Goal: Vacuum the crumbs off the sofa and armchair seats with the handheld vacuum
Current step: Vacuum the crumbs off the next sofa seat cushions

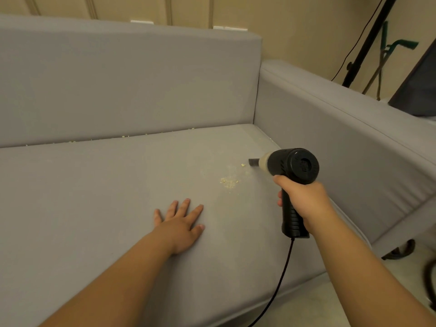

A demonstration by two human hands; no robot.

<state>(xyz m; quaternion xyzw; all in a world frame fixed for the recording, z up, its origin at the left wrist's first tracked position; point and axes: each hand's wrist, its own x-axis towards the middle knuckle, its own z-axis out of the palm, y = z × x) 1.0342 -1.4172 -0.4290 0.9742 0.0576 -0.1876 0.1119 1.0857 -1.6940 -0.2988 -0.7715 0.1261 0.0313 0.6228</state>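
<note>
Head view, one camera, looking forward and down.
I stand close over the sofa seat (pixel 118 197), facing its backrest (pixel 127 81) and armrest (pixel 342 128).

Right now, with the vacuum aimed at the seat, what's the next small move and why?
Probably sweep the nozzle slightly left and toward you. The right hand holds the handheld vacuum with its tip beside one loose crumb, while the denser crumb patch lies just nearer on the seat cushion. The left hand rests flat, clear of that path.
</note>
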